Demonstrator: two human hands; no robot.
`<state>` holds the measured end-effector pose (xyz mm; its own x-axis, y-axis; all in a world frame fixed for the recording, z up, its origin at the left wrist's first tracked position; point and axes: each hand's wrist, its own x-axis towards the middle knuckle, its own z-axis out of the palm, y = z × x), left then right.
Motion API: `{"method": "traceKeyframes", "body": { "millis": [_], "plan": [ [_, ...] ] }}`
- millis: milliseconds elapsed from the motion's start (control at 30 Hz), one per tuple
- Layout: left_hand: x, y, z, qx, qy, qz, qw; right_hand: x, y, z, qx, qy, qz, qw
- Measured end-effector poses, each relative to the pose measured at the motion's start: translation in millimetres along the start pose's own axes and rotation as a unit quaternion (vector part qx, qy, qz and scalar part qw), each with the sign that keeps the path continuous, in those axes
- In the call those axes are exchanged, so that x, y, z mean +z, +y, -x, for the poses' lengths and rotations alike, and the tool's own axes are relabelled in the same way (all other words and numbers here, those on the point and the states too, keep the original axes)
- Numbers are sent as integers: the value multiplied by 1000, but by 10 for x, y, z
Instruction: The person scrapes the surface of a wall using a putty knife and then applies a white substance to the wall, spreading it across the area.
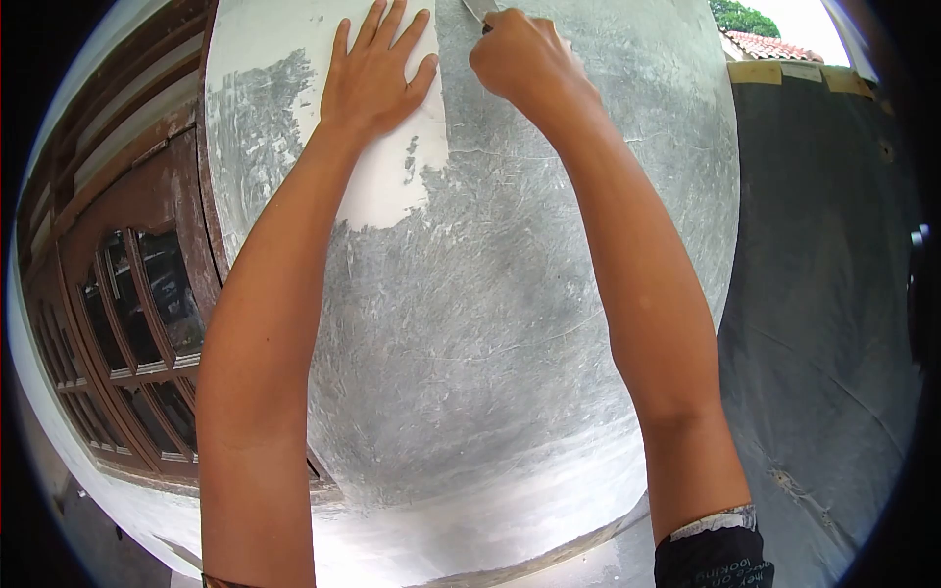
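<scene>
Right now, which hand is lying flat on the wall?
The left hand, fingers spread flat on the white paint patch. The right hand is curled into a fist around a scraper blade.

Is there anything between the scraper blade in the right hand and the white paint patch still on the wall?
Nothing visible does. The right hand grips a scraper whose blade sits at the edge of the white paint patch, with only scraped grey wall beside it. The left hand lies flat on the patch itself, left of the blade.

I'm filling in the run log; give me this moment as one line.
left hand: flat on white paint patch | right hand: grips scraper blade | wall: mostly scraped grey
</scene>
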<state>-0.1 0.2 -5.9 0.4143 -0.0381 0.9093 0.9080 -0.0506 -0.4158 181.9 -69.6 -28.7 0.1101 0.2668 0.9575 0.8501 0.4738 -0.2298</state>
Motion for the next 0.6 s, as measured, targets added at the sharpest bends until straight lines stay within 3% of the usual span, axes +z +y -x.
{"method": "traceKeyframes", "body": {
  "millis": [600],
  "plan": [
    [43,-18,2,1,15,-10,1000,56,201,214,-20,7,-18,1000]
  ]
}}
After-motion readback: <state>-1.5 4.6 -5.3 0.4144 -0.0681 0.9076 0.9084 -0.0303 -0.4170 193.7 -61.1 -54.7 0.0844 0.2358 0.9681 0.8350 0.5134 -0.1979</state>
